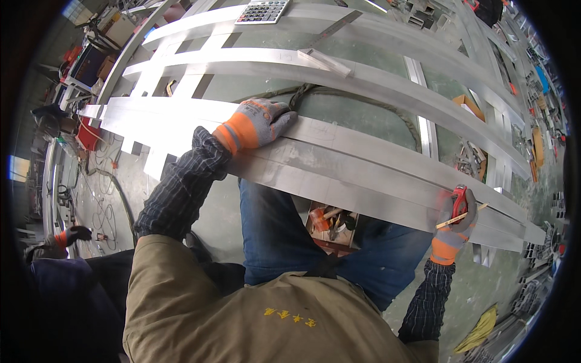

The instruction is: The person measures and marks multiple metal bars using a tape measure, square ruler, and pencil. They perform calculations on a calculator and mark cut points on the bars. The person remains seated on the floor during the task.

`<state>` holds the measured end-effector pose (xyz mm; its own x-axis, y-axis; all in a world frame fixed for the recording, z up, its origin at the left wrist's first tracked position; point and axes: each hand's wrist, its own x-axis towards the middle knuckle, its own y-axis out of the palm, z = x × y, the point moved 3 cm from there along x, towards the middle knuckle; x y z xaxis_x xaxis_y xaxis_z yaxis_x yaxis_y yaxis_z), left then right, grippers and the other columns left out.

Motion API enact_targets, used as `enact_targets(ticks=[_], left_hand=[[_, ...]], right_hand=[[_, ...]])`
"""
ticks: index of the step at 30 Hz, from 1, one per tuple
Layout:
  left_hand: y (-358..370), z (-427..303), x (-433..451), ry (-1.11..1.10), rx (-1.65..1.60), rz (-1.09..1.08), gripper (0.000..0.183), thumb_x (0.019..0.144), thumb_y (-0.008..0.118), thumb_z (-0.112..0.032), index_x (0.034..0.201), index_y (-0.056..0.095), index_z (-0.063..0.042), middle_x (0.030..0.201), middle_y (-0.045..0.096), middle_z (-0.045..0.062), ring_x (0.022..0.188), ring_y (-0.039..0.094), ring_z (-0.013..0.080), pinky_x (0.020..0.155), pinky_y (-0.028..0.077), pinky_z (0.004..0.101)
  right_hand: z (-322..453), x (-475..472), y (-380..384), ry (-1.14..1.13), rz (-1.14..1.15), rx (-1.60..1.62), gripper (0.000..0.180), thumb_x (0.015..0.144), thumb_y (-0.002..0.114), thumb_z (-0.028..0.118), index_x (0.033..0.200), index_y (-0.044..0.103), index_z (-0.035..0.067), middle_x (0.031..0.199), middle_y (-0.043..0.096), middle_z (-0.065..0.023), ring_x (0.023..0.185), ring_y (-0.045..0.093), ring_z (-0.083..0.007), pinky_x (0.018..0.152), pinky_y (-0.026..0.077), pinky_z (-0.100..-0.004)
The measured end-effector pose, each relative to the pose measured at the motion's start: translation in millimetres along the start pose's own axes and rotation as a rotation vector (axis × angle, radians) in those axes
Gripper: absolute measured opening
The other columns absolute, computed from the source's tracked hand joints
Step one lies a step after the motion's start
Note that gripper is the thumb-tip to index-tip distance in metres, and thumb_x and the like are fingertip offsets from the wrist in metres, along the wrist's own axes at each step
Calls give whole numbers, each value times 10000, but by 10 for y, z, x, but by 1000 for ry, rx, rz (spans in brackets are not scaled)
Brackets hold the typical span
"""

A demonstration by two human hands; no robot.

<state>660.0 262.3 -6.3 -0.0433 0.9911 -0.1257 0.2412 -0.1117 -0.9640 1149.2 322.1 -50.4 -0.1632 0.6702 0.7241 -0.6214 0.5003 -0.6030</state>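
Several long silvery metal profiles (354,159) lie side by side across the frame in front of me. My left hand (258,122), in a grey and orange work glove, rests across them with its fingers bent over the far edge. Farther right, my right hand (454,233), gloved alike, holds a red tape measure (460,202) at the profiles' near side. A thin pencil (464,217) sticks out across that hand. Some pencil-like lines show faintly on the metal. The tape's blade cannot be made out clearly.
Beyond lie parallel metal bars with a calculator (262,11) and a metal try square (326,62). An orange mallet (320,221) sits in a tool box between my legs. Cables (111,190) cross the floor at left, near another person's gloved hand (75,235).
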Motion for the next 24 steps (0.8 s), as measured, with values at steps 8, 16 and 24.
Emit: enact_targets(ticks=[8, 16, 24], left_hand=[[7, -29, 30, 17, 15, 5, 395, 1005, 543, -367, 1161, 697, -38, 1047, 717, 219, 1004, 676, 400, 916, 526, 455], [-63, -38, 182, 111, 75, 128, 495, 1035, 478, -475, 1219, 694, -69, 1061, 728, 211, 1008, 688, 378, 936, 527, 425], [11, -125, 256, 144, 19, 147, 590, 1027, 451, -559, 1223, 711, -67, 976, 744, 208, 965, 704, 373, 908, 541, 413]], right_hand=[[-3, -43, -3, 111, 22, 76, 421, 919, 721, 171, 1299, 601, 35, 1215, 666, -167, 1057, 674, -307, 945, 535, -404], [32, 8, -28, 49, 44, -44, 439, 884, 732, 136, 1295, 601, 53, 1179, 669, -180, 1036, 647, -373, 940, 518, -452], [-24, -44, 11, -19, -10, -44, 479, 873, 731, 135, 1318, 583, 41, 1222, 649, -178, 1058, 646, -363, 941, 525, -445]])
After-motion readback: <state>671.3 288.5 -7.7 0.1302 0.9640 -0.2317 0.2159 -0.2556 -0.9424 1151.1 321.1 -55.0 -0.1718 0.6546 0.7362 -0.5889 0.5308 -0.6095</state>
